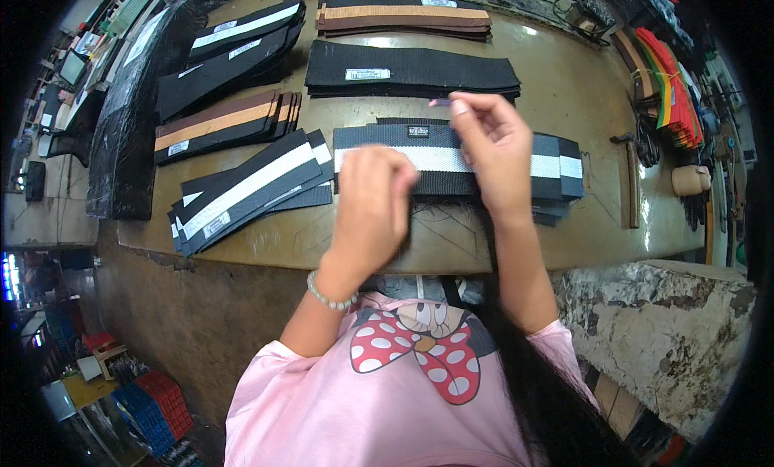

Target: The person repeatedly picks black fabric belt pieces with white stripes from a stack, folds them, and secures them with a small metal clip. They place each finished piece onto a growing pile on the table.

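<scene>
At the counter's (516,249) near edge, left hand (372,194) presses the striped band stack (451,160), grip unclear; right hand (493,148) pinches a small tag (440,102), which next needs placing.

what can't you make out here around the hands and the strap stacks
Head view only:
- Left hand: motion-blurred, its back hides the fingers; any grasp unclear.
- Right hand: pinches a small pinkish object, too small to identify.
- Black-and-white strap stack: middle hidden behind both hands.
- Tools at the table's right edge: small, bent by the fisheye.
</scene>
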Tool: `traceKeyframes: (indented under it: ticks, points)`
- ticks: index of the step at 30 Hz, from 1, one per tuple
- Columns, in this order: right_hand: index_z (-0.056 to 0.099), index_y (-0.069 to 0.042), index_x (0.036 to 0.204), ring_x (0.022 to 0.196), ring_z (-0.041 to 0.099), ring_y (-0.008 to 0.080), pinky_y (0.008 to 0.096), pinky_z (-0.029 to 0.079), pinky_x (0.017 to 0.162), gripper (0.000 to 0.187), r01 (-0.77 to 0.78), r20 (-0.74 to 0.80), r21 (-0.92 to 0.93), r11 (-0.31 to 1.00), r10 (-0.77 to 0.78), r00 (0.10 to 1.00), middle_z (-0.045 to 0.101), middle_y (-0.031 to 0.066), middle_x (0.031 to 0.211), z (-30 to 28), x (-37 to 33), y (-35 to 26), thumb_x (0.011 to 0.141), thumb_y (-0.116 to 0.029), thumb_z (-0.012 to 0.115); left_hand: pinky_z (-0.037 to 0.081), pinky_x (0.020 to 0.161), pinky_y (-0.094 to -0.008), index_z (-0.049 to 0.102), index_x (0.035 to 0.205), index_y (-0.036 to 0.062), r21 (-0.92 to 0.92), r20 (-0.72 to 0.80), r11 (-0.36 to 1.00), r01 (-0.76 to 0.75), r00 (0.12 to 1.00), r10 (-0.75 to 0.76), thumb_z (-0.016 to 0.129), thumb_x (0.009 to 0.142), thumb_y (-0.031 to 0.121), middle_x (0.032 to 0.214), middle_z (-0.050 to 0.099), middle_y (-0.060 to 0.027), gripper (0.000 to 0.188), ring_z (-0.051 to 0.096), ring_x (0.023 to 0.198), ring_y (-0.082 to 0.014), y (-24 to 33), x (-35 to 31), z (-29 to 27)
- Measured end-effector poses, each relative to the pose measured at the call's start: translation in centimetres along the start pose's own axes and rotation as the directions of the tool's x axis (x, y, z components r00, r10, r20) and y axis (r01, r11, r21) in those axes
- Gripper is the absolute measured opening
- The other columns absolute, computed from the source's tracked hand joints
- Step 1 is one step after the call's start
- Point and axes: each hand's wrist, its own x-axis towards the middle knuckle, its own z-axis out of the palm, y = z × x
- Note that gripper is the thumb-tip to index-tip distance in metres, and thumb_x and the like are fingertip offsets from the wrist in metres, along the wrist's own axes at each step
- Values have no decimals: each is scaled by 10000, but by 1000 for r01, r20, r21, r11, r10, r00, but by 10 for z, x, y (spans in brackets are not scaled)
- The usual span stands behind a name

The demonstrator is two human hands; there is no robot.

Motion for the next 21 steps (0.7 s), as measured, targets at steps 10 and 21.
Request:
traceKeyframes:
  ticks: [10, 21]
  points:
    - [638, 28, 1197, 661, 501, 21, 164, 386, 501, 254, 143, -386, 71, 987, -105, 916, 631, 26, 893, -135, -21, -3, 992, -122, 647, 480, 852, -370, 671, 1012, 92, 265, 239, 917, -298, 942, 237, 632, 830, 159, 972, 627, -74, 198, 615, 939, -245, 38, 19, 10]
    - [590, 14, 1278, 802, 546, 63, 210, 446, 643, 314, 20, -514, 249, 968, 115, 850, 629, 24, 954, -205, -60, 47, 998, -119, 634, 483, 763, -407, 722, 1095, 79, 253, 25, 962, 103, 993, -113, 539, 815, -37, 896, 672, -146, 354, 648, 816, -333, 2, 63, -151]
